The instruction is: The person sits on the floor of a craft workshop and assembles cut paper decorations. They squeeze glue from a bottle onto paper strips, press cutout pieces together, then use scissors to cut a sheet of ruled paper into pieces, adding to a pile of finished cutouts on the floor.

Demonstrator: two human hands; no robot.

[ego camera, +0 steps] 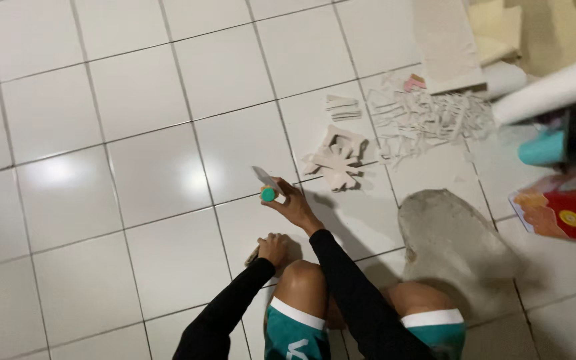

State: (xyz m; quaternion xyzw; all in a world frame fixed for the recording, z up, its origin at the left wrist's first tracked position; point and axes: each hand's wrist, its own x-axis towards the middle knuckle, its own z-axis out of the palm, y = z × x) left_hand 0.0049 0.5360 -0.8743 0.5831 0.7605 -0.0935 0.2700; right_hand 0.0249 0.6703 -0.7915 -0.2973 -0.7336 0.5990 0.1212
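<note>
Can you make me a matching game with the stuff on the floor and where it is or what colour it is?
Things:
1. Glue stick cap
2. Pile of cardboard strips
3. Cardboard cut-out shape
4. Printed box

Descriptions:
A. red and yellow, at the right edge
B. green, in the right hand
C. lying flat on the tiles just beyond the right hand
D. scattered far off, near the white roll

Pairs: 1-B, 2-D, 3-C, 4-A
</note>
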